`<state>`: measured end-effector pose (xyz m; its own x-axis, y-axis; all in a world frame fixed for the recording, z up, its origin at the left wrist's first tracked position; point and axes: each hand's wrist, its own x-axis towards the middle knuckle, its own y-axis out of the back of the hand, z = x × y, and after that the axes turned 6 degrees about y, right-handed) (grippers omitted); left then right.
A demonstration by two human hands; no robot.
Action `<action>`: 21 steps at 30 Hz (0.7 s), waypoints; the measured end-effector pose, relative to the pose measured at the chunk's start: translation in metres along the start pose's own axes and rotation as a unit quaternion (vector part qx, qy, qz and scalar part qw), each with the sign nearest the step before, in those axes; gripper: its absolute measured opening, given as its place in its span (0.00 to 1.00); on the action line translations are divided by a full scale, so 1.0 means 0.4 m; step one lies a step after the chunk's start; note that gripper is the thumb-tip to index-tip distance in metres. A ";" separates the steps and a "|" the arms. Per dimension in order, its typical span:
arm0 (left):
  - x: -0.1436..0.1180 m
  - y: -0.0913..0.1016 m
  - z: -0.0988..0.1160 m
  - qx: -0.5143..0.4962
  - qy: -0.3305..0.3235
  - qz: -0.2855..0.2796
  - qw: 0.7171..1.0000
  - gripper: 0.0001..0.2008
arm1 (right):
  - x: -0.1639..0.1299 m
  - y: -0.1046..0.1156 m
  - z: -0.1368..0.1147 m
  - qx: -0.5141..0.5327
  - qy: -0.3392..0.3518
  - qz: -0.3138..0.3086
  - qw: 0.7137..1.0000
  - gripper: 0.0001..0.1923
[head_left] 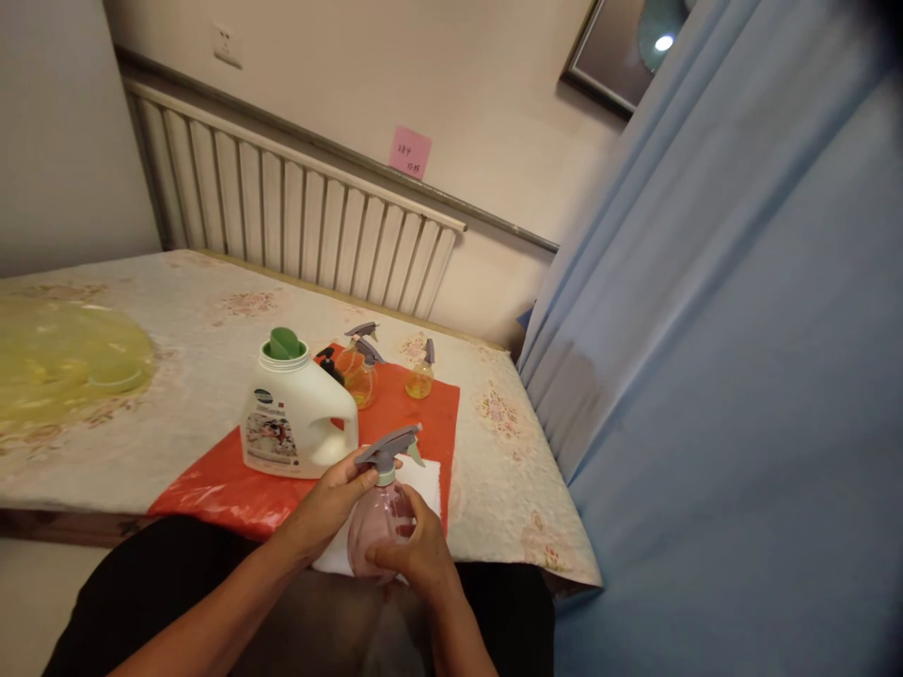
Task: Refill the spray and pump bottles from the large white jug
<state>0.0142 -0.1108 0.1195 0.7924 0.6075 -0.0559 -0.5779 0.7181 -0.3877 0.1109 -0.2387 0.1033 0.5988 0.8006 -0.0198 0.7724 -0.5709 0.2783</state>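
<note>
Both hands hold a clear pinkish spray bottle (pixel 367 531) upright near the table's front edge. My left hand (pixel 337 494) has its fingers and thumb at the grey trigger spray head (pixel 387 449) and its pale green collar. Lower down, my right hand (pixel 419 545) is wrapped round the bottle's body. A white cloth or paper (pixel 427 480) lies partly hidden behind and beneath the bottle. Just beyond my left hand stands a large white handled jug (pixel 303 409) with a green scoop or cup (pixel 284 343) in its open mouth.
On the red sheet (pixel 441 423) stand several spray bottles with yellow liquid, one (pixel 419 378) apart from the others. A yellow transparent plastic bag or sheet (pixel 71 357) lies at left on the floral tablecloth (pixel 212 357). A blue curtain (pixel 691 376) hangs at right; a radiator (pixel 296 207) is behind.
</note>
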 end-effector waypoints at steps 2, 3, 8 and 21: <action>0.001 0.001 -0.001 0.012 -0.007 0.007 1.000 0.18 | 0.002 -0.002 0.006 0.003 0.007 0.003 1.000 0.47; 0.002 0.001 -0.001 0.022 -0.014 0.014 1.000 0.18 | 0.003 -0.003 0.007 0.003 0.007 -0.002 1.000 0.48; 0.008 0.006 0.002 0.046 -0.027 0.024 0.998 0.18 | 0.006 -0.001 -0.001 -0.006 -0.007 -0.021 1.000 0.48; 0.014 0.010 -0.017 0.044 -0.017 0.007 0.999 0.19 | 0.010 -0.001 0.017 -0.002 0.001 -0.030 1.000 0.47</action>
<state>0.0177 -0.1069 0.1115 0.7782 0.6273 -0.0294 -0.6047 0.7359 -0.3046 0.1144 -0.2364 0.0965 0.5513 0.8336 -0.0341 0.8059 -0.5215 0.2805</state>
